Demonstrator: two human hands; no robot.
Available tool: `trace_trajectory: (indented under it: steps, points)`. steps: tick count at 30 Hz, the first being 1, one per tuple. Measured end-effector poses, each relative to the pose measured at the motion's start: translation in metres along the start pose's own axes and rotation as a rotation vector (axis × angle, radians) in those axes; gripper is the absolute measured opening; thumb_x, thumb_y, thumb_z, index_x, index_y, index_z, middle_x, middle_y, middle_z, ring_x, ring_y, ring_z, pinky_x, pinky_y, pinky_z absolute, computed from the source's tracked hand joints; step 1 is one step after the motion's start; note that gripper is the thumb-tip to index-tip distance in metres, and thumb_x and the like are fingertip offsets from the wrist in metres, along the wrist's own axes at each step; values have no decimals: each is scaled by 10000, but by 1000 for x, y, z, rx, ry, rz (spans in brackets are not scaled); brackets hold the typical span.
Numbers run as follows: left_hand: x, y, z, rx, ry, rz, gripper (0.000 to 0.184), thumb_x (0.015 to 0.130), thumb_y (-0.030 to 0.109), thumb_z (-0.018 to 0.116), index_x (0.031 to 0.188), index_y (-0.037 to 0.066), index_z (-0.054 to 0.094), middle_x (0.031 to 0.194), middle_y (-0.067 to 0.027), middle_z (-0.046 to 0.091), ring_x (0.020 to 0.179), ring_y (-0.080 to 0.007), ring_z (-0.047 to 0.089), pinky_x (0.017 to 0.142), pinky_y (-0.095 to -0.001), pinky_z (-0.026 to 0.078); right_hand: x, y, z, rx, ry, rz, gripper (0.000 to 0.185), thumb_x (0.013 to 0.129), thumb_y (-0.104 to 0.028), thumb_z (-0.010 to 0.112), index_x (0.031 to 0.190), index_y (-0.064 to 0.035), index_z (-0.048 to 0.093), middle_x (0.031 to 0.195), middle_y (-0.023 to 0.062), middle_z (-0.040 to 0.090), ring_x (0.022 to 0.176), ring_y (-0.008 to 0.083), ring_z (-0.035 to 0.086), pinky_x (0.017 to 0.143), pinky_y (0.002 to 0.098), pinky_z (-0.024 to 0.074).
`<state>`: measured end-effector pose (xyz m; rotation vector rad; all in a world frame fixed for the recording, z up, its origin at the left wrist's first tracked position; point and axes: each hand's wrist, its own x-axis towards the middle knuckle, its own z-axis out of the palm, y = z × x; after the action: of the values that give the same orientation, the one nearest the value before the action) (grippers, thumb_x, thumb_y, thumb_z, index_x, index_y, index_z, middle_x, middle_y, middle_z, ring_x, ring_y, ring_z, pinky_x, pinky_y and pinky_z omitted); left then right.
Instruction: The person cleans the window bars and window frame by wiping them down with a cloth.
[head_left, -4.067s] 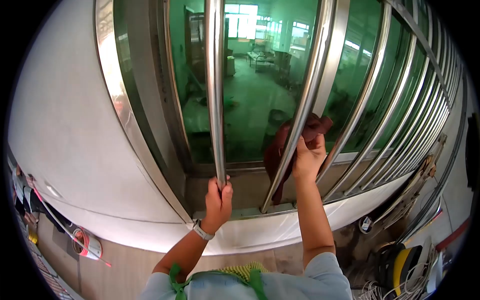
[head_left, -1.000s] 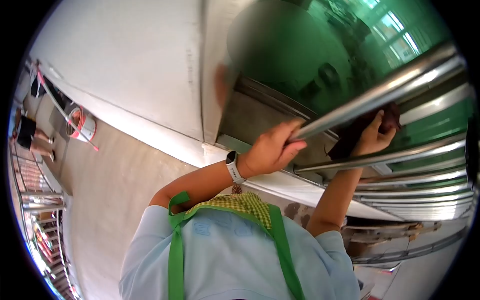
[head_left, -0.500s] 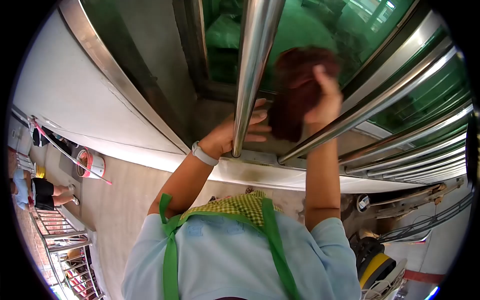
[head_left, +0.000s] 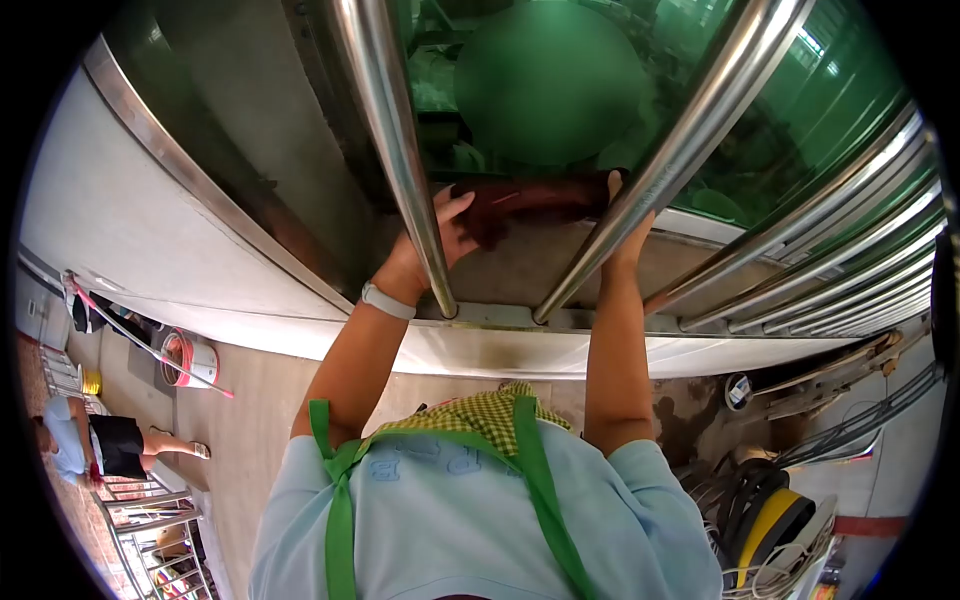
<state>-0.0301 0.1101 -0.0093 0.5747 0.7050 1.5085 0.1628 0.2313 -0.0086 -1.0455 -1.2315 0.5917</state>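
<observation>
Now | limp maroon cloth [head_left: 545, 197] | right hand [head_left: 634, 232]: grip pinching it | left hand [head_left: 404, 261]: touching, grip unclear | tubular bars [head_left: 390, 110]

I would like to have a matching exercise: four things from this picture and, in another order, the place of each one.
Things:
1. dark red cloth
2. pale wristband
3. round red-and-white bucket
4. black-and-yellow object

Places:
A. left side, floor
B. lower right, among cords
C. between left hand and right hand, behind shiny metal bars
D. around the left wrist

Pairs: 1-C, 2-D, 3-A, 4-B
</observation>
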Motion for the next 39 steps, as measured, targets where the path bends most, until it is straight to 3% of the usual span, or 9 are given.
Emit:
trace_trajectory:
  steps: [2,6,13,17,19,29,31,35,39]
  points:
    - [11,4,13,20,-69,-43,345,853,195,566,1157,73,455,1141,-63,536,1049,-196,521,884,-370,443,16,34,4,303,26,259,310,800,-201,606,634,57,559,548,67,478,640,145,480,613,298,398]
    - [43,3,15,49,-137,-26,217,843,176,574,1048,135,515,1082,-38,567,1022,-174,526,849,-346,432,40,93,17,-142,138,-91,251,792,-189,594,807,62,591,995,224,517,858,372,539,735,392,458]
    - [52,-29,-21,66,24,-271,182,790,142,629,941,118,531,991,-41,564,909,-175,541,826,-348,451,-2,70,19,-887,-198,-130,333,808,-285,532,893,35,574,958,205,547,901,348,555,814,406,438]
    - [38,-27,-13,109,-9,-279,212,819,152,593,1012,91,531,1021,-54,567,933,-169,546,832,-349,448,1,60,21,-900,-284,16,324,809,-297,518,913,7,562,955,193,553,892,335,567,789,424,440]
    - [29,-15,-2,147,-50,-253,232,836,165,577,1046,78,529,1035,-58,568,943,-163,549,830,-346,449,6,74,27,-1123,-434,-179,299,819,-292,500,904,-13,568,932,168,553,855,321,581,758,434,438]
    - [-3,-10,-17,318,83,-212,238,857,149,563,1069,52,515,897,-42,588,761,-151,584,706,-318,501,-11,112,54,-1127,-474,-358,202,796,-240,502,800,-50,571,831,106,549,712,261,593,676,395,433]
    - [-11,-6,-17,233,79,-192,226,849,130,571,1055,53,516,871,-39,587,753,-150,582,699,-317,502,-20,149,83,-1380,-185,-888,134,750,-205,539,718,-78,564,747,98,541,625,242,583,602,382,439]
    - [-31,5,-16,187,256,-30,285,823,103,604,1078,41,494,849,-39,574,702,-151,583,648,-318,518,-20,142,112,-1020,-197,-800,129,662,-180,603,594,-108,521,571,64,478,517,220,554,434,308,402]
    - [-38,3,-19,131,302,13,152,823,78,594,962,92,533,782,-22,581,647,-149,580,609,-318,515,-37,110,111,-892,-514,-736,136,784,-162,504,683,-76,535,700,87,529,699,217,556,598,333,450]
